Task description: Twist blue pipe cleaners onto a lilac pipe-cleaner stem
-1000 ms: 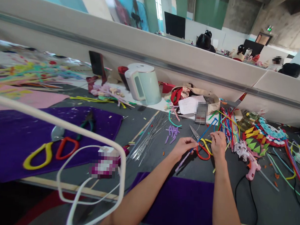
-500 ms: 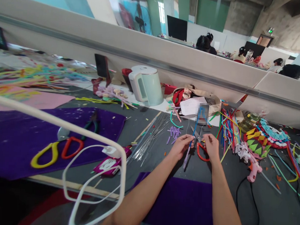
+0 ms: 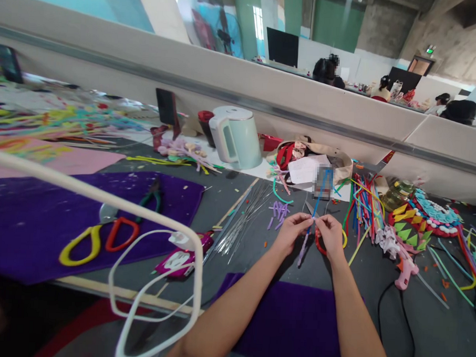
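My left hand (image 3: 291, 234) pinches a blue pipe cleaner (image 3: 319, 202) between thumb and fingers. The stem runs up and away from the fingertips, and a lilac fuzzy end (image 3: 302, 251) hangs below. Closed at the same spot on the stem is my right hand (image 3: 330, 236), its fingertips meeting those of the left. Thin wire seems to rise beside the stem, too fine to follow. Scissors (image 3: 319, 244) with a red and a yellow handle lie on the table, partly hidden behind my right hand. Short lilac pieces (image 3: 278, 213) are scattered left of my hands.
Silver wires (image 3: 246, 221) lie left. A kettle (image 3: 239, 139) and cloth bag (image 3: 341, 162) stand behind. Coloured pipe cleaners (image 3: 365, 205) and a pink glue gun (image 3: 405, 272) lie right. A white tube frame (image 3: 196, 282) crosses the left foreground, near large scissors (image 3: 81, 248).
My right hand has moved left to the blue pipe cleaner and now meets my left fingertips. More of the scissors' yellow handle shows. The view has shifted slightly.
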`<state>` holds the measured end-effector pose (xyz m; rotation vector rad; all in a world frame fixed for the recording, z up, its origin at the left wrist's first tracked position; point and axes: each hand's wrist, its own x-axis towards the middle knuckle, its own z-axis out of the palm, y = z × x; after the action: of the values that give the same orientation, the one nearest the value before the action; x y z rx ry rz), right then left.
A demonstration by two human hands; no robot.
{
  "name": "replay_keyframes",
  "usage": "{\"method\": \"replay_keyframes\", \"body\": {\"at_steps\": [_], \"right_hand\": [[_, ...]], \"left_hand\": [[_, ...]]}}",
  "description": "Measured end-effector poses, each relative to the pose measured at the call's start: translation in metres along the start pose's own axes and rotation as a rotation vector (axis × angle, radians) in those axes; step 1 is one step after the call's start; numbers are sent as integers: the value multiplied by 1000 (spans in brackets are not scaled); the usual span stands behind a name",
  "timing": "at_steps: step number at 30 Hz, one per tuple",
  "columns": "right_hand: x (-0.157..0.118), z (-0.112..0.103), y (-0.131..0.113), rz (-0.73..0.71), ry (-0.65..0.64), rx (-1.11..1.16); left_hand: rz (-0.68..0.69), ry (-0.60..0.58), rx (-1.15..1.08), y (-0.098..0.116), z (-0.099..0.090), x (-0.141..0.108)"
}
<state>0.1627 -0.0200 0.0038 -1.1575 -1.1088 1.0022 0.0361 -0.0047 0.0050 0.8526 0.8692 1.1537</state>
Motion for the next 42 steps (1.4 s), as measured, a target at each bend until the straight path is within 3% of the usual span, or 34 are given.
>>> {"method": "replay_keyframes", "body": {"at_steps": [7, 15, 26, 34, 42], "right_hand": [[-3, 8, 2, 163, -33, 273], [-3, 7, 5, 143, 15, 261], [-3, 7, 6, 141, -8, 279], [-2, -3, 4, 189, -131, 321], [-3, -4, 0, 192, -143, 331]], "left_hand": [[75, 5, 56, -1, -1, 0], [74, 7, 152, 0, -1, -1], [-2, 14, 14, -2, -2, 0], [-67, -128, -62, 4, -5, -2], [-122, -105, -43, 7, -5, -2]]}}
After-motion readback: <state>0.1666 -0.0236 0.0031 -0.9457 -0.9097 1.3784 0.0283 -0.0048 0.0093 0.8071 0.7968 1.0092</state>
